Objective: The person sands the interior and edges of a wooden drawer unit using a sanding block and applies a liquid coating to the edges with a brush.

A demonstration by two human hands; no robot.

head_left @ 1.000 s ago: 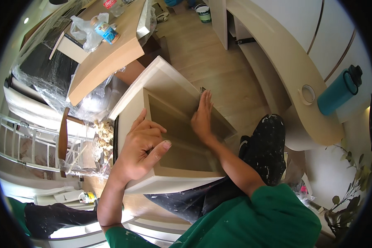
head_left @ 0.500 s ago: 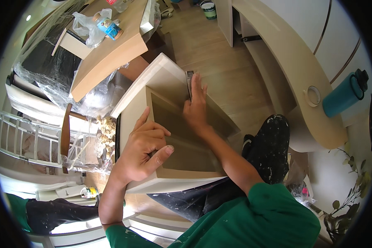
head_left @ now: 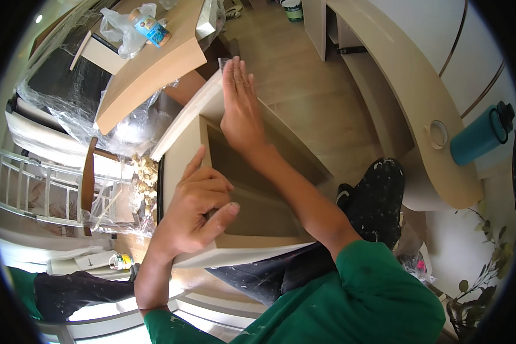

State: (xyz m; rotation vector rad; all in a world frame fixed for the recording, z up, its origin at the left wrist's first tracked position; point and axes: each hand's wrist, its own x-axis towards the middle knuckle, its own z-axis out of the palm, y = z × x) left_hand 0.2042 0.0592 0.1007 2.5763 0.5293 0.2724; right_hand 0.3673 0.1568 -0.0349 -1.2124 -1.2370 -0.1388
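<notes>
A beige wooden drawer (head_left: 180,135) lies tilted in front of me, its hollow inside facing up. My left hand (head_left: 199,209) rests on its near-left side, with index finger and thumb stretched apart and the other fingers bent; it grasps nothing I can see. At the drawer's far panel, my right hand (head_left: 242,109) has its fingers straight and close together. Past its fingertips shows the end of a thin dark flat piece (head_left: 222,62), pressed against the panel's top edge. Most of that piece is hidden under the hand, so its kind is unclear.
A curved desk (head_left: 418,103) on the right bears a tape roll (head_left: 438,133) and a teal bottle (head_left: 477,137). At far left, a wooden panel (head_left: 155,71) carries a blue-labelled bottle (head_left: 150,28). A white ladder (head_left: 37,189) and another person's leg (head_left: 86,292) are at left.
My right hand has slid away from me and leftward along the drawer's far panel, taking the dark flat piece with it. My left hand stays on the drawer's side.
</notes>
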